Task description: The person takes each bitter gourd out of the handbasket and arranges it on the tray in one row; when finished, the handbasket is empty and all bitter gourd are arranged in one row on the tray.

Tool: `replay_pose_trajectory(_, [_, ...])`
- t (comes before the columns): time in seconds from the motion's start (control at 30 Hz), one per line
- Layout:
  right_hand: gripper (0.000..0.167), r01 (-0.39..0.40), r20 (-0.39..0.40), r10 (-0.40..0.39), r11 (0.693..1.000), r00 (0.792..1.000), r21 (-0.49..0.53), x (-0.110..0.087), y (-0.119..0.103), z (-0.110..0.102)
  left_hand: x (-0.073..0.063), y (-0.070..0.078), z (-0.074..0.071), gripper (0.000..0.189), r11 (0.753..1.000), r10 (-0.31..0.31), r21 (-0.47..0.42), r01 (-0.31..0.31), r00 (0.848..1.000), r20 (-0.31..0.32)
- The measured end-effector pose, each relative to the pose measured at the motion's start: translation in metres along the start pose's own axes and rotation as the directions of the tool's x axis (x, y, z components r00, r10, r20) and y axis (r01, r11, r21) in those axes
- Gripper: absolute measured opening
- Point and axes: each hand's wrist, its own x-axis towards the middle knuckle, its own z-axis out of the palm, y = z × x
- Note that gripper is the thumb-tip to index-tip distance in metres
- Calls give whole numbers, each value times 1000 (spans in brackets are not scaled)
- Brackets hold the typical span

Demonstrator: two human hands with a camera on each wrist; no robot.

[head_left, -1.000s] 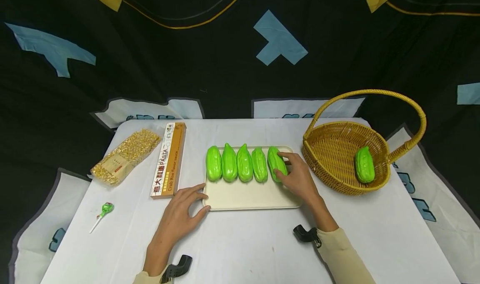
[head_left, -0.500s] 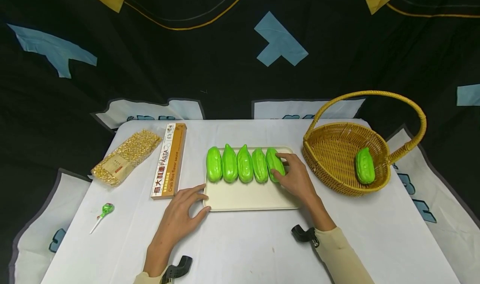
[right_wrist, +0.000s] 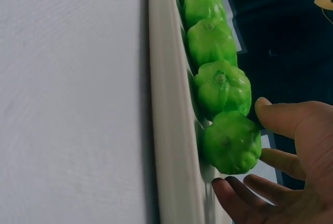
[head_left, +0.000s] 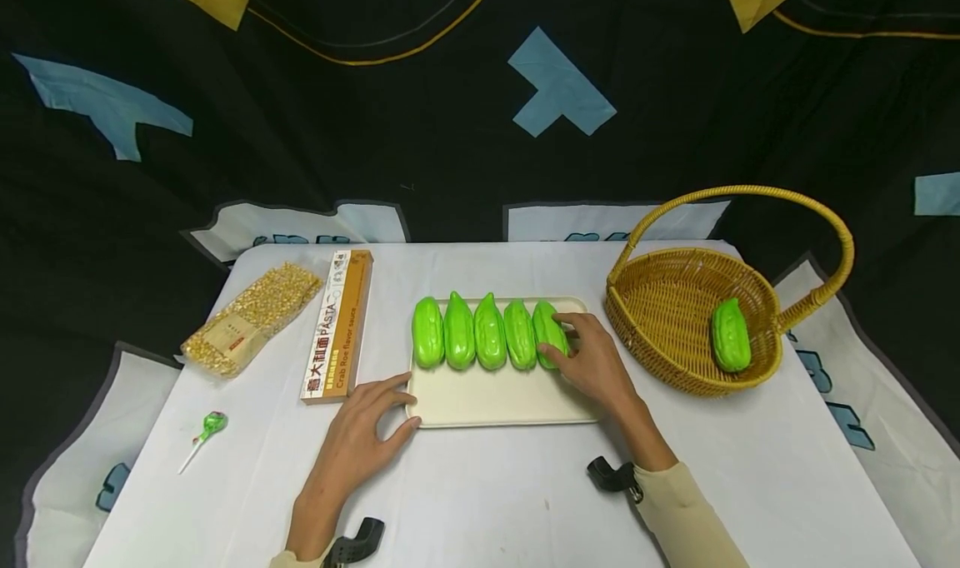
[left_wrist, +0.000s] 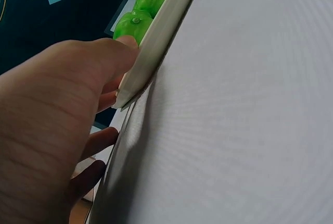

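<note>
Several glossy green model bitter melons stand side by side along the far side of a cream rectangular tray (head_left: 495,401). My right hand (head_left: 597,361) holds the rightmost bitter melon (head_left: 547,332), its thumb by the near end and index finger at the far end. The right wrist view shows this melon's lobed end (right_wrist: 231,143), with the fingers bent around its outer side. My left hand (head_left: 365,430) lies at the tray's near left corner, fingers spread and relaxed, fingertips at the rim. In the left wrist view its thumb (left_wrist: 127,44) overlaps the tray edge.
A wicker basket (head_left: 652,335) with a tall arched handle stands right of the tray, one bitter melon (head_left: 731,335) inside. To the left lie a pasta box (head_left: 337,326), a bag of yellow kernels (head_left: 251,318) and a lollipop (head_left: 212,424) on the white tablecloth (head_left: 480,501).
The rightmost bitter melon has shifted slightly left and straightened against its neighbour, my right hand moving with it. My left hand has stayed at the tray corner.
</note>
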Motion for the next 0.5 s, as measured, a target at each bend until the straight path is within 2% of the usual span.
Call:
replay_pose_trajectory(0.3, [53, 2, -35, 0, 999, 999, 44, -10, 1, -13, -1, -1, 2, 31, 1000, 14, 6, -14, 1000, -16])
replay_pose_trajectory(0.5, [48, 47, -86, -39, 995, 996, 85, -15, 1, -28, -1, -1, 0, 30, 999, 24, 23, -24, 1000, -20])
